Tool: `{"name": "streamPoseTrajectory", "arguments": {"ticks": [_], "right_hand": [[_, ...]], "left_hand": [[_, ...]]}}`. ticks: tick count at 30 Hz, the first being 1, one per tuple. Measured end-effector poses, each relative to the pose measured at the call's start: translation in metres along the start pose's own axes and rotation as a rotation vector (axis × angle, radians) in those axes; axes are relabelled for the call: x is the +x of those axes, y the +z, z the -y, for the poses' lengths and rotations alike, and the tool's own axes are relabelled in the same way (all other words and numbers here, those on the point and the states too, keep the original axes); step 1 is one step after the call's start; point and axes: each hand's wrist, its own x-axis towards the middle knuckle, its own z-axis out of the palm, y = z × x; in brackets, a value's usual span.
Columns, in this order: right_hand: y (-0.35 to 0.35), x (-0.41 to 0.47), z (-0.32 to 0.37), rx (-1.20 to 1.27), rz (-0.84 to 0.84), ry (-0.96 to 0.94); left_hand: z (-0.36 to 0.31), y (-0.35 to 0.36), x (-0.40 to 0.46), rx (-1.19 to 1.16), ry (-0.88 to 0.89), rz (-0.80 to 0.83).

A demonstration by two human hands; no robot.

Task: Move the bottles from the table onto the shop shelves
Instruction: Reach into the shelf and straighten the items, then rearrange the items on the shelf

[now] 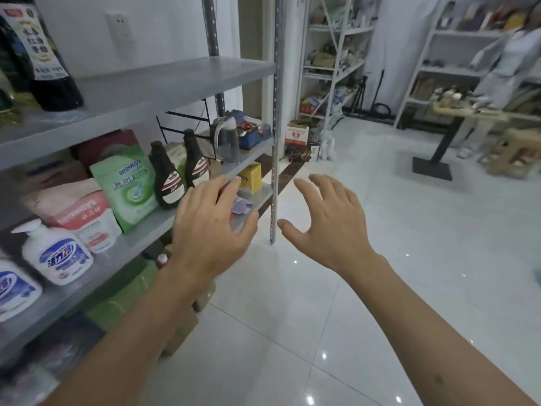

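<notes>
Both hands are out in front, and both hold nothing. The left hand has its fingers spread and loose, just in front of the edge of the middle shelf. The right hand is spread too, over the white floor, a bit to the right of the shelf post.

Two dark bottles with brown caps stand side by side on the middle shelf, just behind the left hand. A green bag stands next to them on the left, and a pink bag leans beside that. Nearer the camera are white pump bottles with blue labels. Farther back on the same shelf is a clear jug.

On the top shelf, at the far left, stands a tall dark bottle with a white label. A yellow box sits on a lower shelf, past the left fingers.

Far off on the right is a surface on a black leg, with small blurry things on it. A person in pale clothes stands behind it.
</notes>
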Motion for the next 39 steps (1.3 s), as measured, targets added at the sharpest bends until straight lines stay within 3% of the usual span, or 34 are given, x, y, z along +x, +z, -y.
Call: {"name": "streamPoseTrajectory", "arguments": {"ticks": [4, 15, 31, 39], "right_hand": [[-0.027, -0.045, -0.016, 0.012, -0.016, 0.041], [-0.114, -0.195, -0.058, 0.003, 0.025, 0.088], [-0.223, -0.4, -0.035, -0.127, 0.067, 0.309], [-0.291, -0.493, -0.043, -0.234, 0.073, 0.437]], "left_hand": [[-0.035, -0.007, -0.03, 0.004, -0.021, 0.086], [-0.164, -0.039, -0.149, -0.034, 0.01, 0.136], [-0.232, -0.101, -0.308, -0.134, 0.182, 0.213], [-0.301, -0.131, -0.368, -0.263, 0.293, 0.233]]}}
